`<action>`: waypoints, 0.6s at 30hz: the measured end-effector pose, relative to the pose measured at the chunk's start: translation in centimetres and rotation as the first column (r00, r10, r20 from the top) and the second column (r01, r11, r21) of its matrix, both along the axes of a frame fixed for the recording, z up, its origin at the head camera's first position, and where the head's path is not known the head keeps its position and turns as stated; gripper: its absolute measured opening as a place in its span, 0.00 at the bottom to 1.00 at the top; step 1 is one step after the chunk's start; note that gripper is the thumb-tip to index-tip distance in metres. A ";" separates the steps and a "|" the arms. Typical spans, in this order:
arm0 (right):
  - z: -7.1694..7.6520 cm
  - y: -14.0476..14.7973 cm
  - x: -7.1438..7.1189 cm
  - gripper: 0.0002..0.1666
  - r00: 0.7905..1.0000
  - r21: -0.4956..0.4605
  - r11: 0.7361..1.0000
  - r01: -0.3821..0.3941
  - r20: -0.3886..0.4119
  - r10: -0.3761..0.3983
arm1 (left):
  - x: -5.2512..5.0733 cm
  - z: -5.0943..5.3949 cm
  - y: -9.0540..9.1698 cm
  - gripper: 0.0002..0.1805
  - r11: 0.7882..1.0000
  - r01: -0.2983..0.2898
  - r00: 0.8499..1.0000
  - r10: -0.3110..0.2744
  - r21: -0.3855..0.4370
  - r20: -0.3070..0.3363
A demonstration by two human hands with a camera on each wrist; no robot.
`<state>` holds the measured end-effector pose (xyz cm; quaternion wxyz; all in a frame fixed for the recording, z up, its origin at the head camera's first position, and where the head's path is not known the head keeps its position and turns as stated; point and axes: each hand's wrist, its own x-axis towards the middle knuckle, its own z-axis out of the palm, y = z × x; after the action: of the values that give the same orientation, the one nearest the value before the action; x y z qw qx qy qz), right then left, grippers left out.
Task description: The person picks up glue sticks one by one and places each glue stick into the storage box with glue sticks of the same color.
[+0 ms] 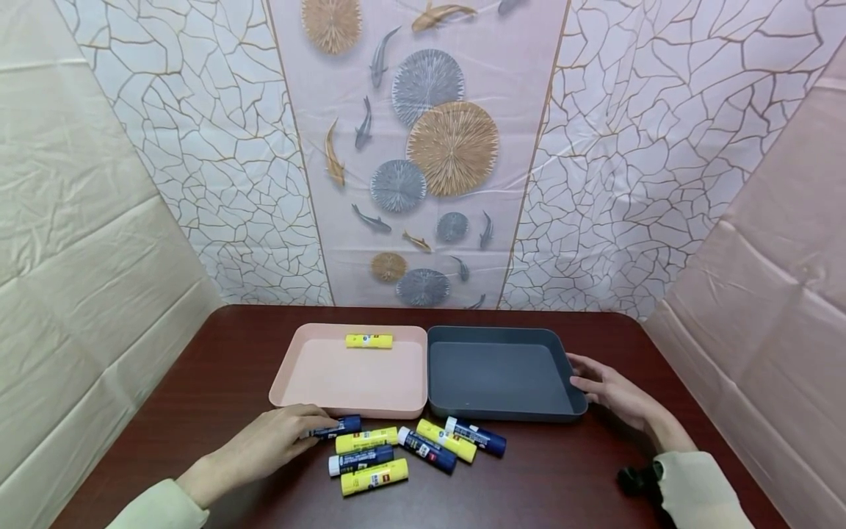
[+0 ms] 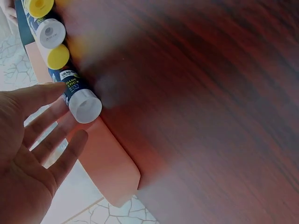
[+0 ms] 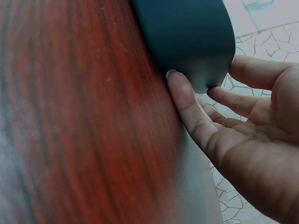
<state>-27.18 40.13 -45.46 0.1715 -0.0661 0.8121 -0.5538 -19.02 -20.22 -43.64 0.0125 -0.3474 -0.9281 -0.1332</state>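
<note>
My left hand [image 1: 274, 441] pinches a dark blue glue stick [image 1: 349, 424] by the pink tray's front edge. In the left wrist view, the thumb of the left hand [image 2: 28, 135] lies on the label of that glue stick [image 2: 77, 88], near its white cap, with a finger behind it. At the dark grey tray [image 1: 502, 413], my right hand [image 1: 617, 393] touches the right side with thumb and fingertips. The right wrist view shows the right hand [image 3: 252, 135] with fingers nearly straight against the outer wall of the dark tray [image 3: 191, 42].
In the pink tray [image 1: 350, 404] lies one yellow glue stick [image 1: 369, 341]. Several more yellow and blue sticks, such as a yellow one [image 1: 374, 477] and a blue one [image 1: 476, 436], lie in front of the trays. Patterned cloth [image 1: 423, 220] hangs behind the table.
</note>
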 end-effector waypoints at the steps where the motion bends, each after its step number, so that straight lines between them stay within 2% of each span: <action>1: 0.0 0.0 0.0 0.45 1.000 0.002 1.000 0.000 0.000 0.000 | 0.0 0.0 -0.1 0.20 1.000 -0.001 1.000 0.001 0.003 -0.006; 9: 0.1 0.0 0.0 0.44 1.000 0.001 1.000 -0.005 -0.003 0.005 | 0.1 -0.3 -0.7 0.19 0.998 -0.049 0.996 0.052 0.036 -0.077; 15: 0.1 0.1 0.0 0.44 1.000 0.007 1.000 -0.020 -0.012 0.020 | 0.0 -0.3 -0.8 0.18 0.995 -0.100 0.995 0.100 0.023 -0.009; 18: 0.0 0.0 0.0 0.44 1.000 0.007 1.000 -0.016 -0.010 0.016 | 0.0 -0.3 -0.7 0.18 0.994 -0.107 0.994 0.107 0.026 0.027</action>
<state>-27.15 40.17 -45.43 0.1721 -0.0747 0.8144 -0.5492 -19.05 -20.92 -43.95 0.0125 -0.2953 -0.9435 -0.1497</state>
